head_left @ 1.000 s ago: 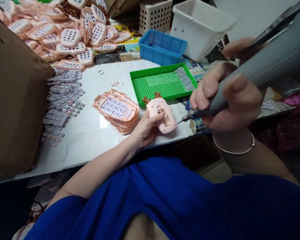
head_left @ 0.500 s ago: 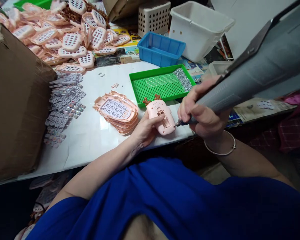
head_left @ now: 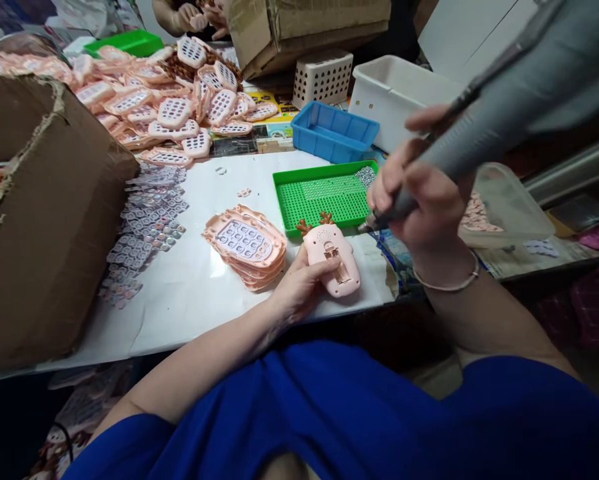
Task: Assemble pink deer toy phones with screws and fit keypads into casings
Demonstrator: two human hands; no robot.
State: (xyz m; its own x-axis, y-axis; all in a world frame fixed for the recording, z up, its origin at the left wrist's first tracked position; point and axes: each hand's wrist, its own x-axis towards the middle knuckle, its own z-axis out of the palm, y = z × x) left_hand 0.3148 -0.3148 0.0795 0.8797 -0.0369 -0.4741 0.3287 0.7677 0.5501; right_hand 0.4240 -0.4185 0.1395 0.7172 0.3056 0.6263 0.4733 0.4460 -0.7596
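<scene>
My left hand grips a pink toy phone with brown antlers, its back and bare battery compartment facing up; the thumb lies over the compartment. Wrapped round a grey electric screwdriver, my right hand holds it tilted, the bit off the toy, above and to its right. Behind the toy sits a green perforated tray with small silver screws at its right end. Left of the toy is a stack of pink shell halves, the top one holding a keypad sheet.
Rows of keypad pieces lie beside a cardboard box on the left. A heap of pink shells fills the back left. Blue and white bins stand behind the tray. Another person's hands show at the back.
The screwdriver has lifted off the toy's lower right corner and moved up. The view has tilted up, bringing in another person's hands and the clear tub at right.
</scene>
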